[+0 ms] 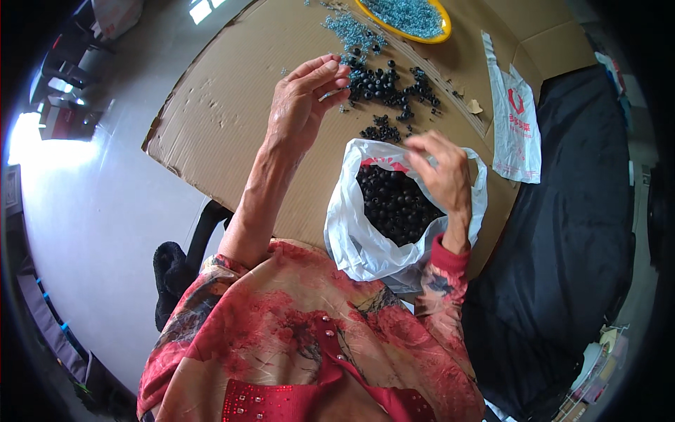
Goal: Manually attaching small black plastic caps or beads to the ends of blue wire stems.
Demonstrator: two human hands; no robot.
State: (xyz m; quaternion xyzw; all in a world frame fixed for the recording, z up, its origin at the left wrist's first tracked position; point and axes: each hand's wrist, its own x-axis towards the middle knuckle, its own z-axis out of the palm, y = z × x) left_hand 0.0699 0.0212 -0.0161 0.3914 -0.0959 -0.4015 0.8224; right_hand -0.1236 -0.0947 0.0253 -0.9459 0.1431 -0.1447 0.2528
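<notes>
My left hand (pixel 309 98) is raised over the cardboard, beside a loose pile of black beads (pixel 376 84). Its thumb and forefinger are pinched together; whatever they hold is too small to make out. A white plastic bag (pixel 344 235) stands close in front of me with its mouth wide, full of round black beads (pixel 397 204). Above the bag's right side hovers my right hand (pixel 444 176), fingers pointing left and blurred at the tips. Whether it grips anything does not show. Smaller black beads (pixel 380 131) lie just beyond the bag.
Light blue beads (pixel 355 34) are scattered at the far side, next to a yellow-rimmed dish (pixel 444 32) of blue beads. A flattened white plastic bag (pixel 517 133) lies right on the cardboard sheet (pixel 218 105). Black cloth (pixel 555 232) covers something at the right.
</notes>
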